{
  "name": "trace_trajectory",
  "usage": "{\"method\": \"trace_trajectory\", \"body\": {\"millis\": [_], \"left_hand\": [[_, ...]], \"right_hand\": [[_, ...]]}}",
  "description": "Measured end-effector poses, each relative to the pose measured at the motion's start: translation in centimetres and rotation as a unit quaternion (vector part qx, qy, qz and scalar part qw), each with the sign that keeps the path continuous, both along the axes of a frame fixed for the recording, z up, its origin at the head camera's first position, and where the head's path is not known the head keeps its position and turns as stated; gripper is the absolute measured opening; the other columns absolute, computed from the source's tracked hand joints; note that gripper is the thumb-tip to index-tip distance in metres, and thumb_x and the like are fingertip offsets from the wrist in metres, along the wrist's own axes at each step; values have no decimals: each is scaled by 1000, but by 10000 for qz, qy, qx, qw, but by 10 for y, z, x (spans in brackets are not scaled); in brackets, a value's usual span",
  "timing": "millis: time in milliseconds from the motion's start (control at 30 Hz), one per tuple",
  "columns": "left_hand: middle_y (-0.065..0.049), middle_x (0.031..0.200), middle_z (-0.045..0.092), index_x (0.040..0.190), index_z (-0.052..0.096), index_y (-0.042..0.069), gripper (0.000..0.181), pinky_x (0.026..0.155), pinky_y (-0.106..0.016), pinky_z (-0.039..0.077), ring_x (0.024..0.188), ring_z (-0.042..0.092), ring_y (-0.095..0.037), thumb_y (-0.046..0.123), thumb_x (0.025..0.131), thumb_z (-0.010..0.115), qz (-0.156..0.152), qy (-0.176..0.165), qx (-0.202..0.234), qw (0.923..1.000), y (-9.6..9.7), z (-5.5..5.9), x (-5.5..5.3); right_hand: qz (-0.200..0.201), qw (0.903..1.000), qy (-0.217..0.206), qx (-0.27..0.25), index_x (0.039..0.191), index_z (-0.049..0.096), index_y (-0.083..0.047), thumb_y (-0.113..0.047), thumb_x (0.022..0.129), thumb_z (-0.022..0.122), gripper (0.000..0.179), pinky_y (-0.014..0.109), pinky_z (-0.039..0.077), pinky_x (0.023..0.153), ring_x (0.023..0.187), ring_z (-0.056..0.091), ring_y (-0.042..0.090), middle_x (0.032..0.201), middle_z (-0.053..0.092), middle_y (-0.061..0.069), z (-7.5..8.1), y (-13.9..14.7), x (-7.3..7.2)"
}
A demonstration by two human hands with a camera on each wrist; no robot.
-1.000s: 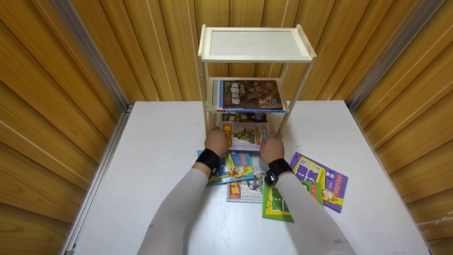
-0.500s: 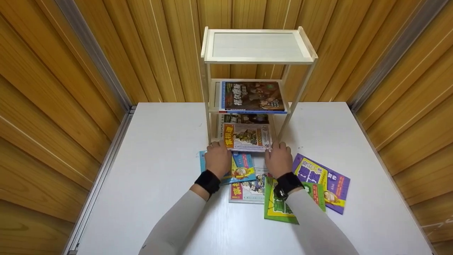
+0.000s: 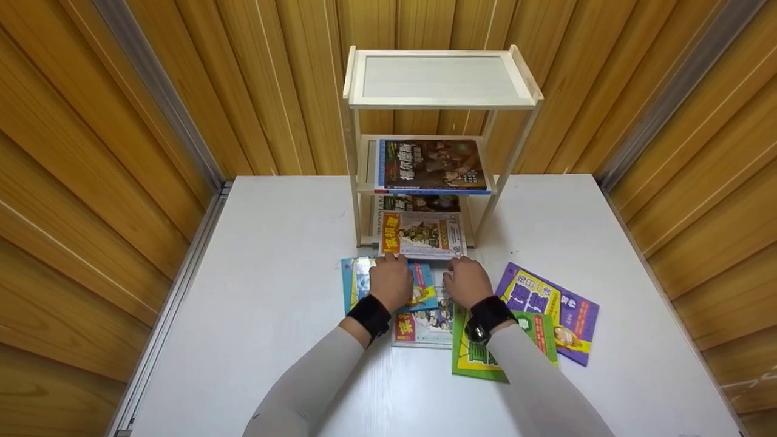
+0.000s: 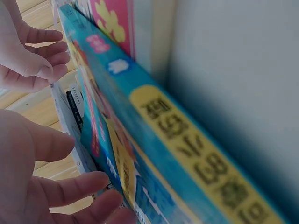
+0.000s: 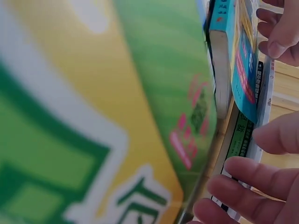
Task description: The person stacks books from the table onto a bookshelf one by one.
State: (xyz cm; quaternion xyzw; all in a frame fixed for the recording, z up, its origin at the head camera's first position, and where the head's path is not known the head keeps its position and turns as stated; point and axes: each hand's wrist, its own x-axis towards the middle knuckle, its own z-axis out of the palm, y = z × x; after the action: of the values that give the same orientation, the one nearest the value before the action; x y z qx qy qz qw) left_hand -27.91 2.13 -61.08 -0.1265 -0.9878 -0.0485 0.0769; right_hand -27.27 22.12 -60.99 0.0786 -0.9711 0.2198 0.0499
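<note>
A comic-style book with a red strip and pale cover (image 3: 423, 234) lies on the bottom shelf, its front edge jutting out. My left hand (image 3: 390, 281) is near that edge's left end, over a blue book (image 3: 358, 285) on the table. At the right end of the edge is my right hand (image 3: 468, 283). In both wrist views the fingers are relaxed, thumb apart from them, with nothing pinched; whether the fingertips touch the edge is unclear. A similar comic-style book (image 3: 425, 328) and a green book (image 3: 464, 358) lie below the hands.
A pale shelf rack (image 3: 446, 76) stands at the back of the white table (image 3: 285, 243). Its middle shelf bears a dark-covered book (image 3: 434, 164). A purple book (image 3: 580, 321) lies on the right, partly under the green one. Wooden panels (image 3: 291, 91) enclose the table.
Both hands have come back from the rack's sides to the front edge of the comic-style book and closer together. The books on the table look unmoved.
</note>
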Motion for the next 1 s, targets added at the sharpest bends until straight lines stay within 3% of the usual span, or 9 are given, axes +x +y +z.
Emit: {"method": "trace_trajectory", "body": {"millis": [200, 333, 533, 700, 1000], "left_hand": [[-16, 104, 73, 109, 72, 5, 31, 65, -46, 63, 90, 70, -33, 34, 102, 67, -35, -26, 21, 10000, 0, 0, -11], [-16, 106, 72, 112, 71, 4, 35, 66, -46, 62, 90, 70, -33, 35, 96, 74, -38, -235, 51, 9997, 0, 2, -18], [-18, 108, 74, 117, 73, 3, 32, 69, -47, 63, 92, 71, -33, 30, 101, 68, -13, -257, 296, 9992, 2, 3, -34], [-19, 112, 75, 125, 72, 3, 35, 75, -50, 63, 96, 72, -36, 30, 104, 65, 29, -380, 402, 9985, 2, 1, -47], [-21, 108, 75, 130, 70, 3, 35, 73, -49, 63, 93, 73, -36, 23, 102, 65, -21, -383, 597, 9975, 0, 0, -60]], "right_hand": [[73, 9997, 226, -46, 116, 70, 11, -12, 97, 66, 30, 58, 56, 90, 99, 70, 47, 106, 73, 29, -3, 2, -8], [-4, 9998, 165, -96, 121, 67, 13, -12, 97, 67, 35, 59, 55, 94, 105, 68, 50, 112, 72, 31, -2, 3, -14], [-39, 9997, 86, -203, 128, 63, 14, -13, 98, 67, 40, 60, 53, 99, 111, 67, 53, 117, 69, 35, -6, 3, -25], [-77, 9997, 29, -235, 126, 60, 10, -13, 97, 67, 37, 60, 54, 94, 105, 67, 52, 112, 68, 32, -11, 3, -35], [-140, 9994, -186, -247, 130, 56, 10, -13, 97, 66, 41, 62, 52, 94, 107, 66, 52, 114, 67, 33, -8, 3, -44]]}}
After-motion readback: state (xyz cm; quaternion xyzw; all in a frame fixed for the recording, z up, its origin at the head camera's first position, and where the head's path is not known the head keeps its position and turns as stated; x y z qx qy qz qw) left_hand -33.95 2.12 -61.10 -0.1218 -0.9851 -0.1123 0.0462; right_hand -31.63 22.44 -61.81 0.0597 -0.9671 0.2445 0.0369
